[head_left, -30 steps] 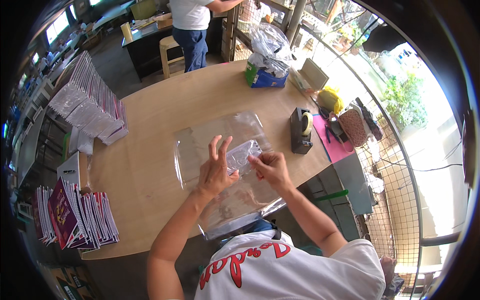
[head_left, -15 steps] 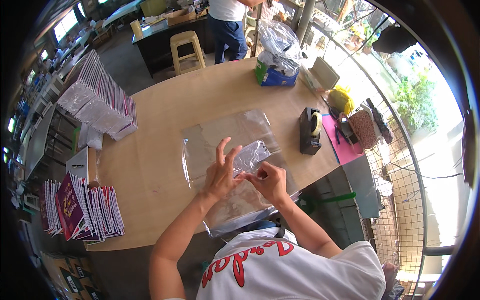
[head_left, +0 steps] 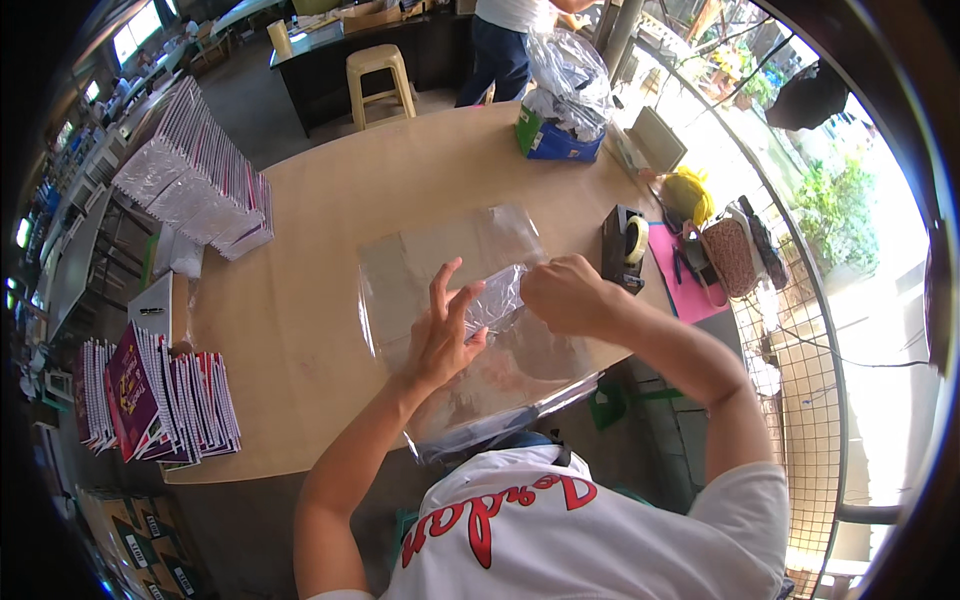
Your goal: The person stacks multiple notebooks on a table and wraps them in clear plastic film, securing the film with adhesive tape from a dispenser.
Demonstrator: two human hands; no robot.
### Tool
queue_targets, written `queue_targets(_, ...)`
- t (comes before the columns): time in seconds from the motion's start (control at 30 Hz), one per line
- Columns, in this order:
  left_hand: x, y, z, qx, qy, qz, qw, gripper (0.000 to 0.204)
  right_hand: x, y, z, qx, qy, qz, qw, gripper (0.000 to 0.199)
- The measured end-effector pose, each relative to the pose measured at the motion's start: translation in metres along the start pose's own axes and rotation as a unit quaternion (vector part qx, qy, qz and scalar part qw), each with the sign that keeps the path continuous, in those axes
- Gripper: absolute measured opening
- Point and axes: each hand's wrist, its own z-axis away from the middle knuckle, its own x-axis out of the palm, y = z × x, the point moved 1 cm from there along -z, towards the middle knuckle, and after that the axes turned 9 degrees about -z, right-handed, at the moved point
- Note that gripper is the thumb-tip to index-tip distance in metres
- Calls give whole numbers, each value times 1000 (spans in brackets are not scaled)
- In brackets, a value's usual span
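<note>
A stack of clear plastic sleeves (head_left: 440, 255) lies on the wooden table (head_left: 320, 300) in front of me, hanging over the near edge. My left hand (head_left: 445, 335) rests on the stack with fingers spread, thumb against a small clear crinkled packet (head_left: 497, 297). My right hand (head_left: 565, 293) is closed on the right end of that packet, just left of the black tape dispenser (head_left: 625, 245).
Spiral notebooks stand in a fanned row (head_left: 160, 395) at the left near edge; wrapped ones are piled (head_left: 195, 180) at the far left. A green-blue box with a plastic bag (head_left: 560, 125) sits at the far edge. A person (head_left: 510, 40) stands beyond, near a stool (head_left: 380, 70).
My hands and the small packet stay together over the sleeves; my right hand has closed more tightly on the packet's end. The view has shifted slightly.
</note>
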Motion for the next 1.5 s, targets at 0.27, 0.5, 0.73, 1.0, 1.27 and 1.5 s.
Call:
queue_targets(0.27, -5, -2, 1, 6, 5, -32, 999, 80, -51, 18, -23, 20, -71, -39, 997, 9)
queue_targets(0.5, -10, 3, 0, -33, -18, -43, 998, 86, -52, 5, -25, -63, 32, 5, 998, 22)
queue_targets(0.73, -7, 4, 5, -18, 1, -50, 999, 86, -30, -3, -22, -19, 116, -64, 991, 43)
queue_targets(1.0, -4, 9, 6, -87, -10, -15, 996, 86, 57, -16, -19, 258, 340, -527, 735, 53)
queue_targets(1.27, -5, 8, 7, -85, 4, -16, 996, 86, 75, -54, -26, 237, 430, -727, 480, 45)
queue_targets(1.5, -2, 7, 6, -37, 19, 0, 999, 77, 129, -56, -18, 282, 421, -721, 473, 46)
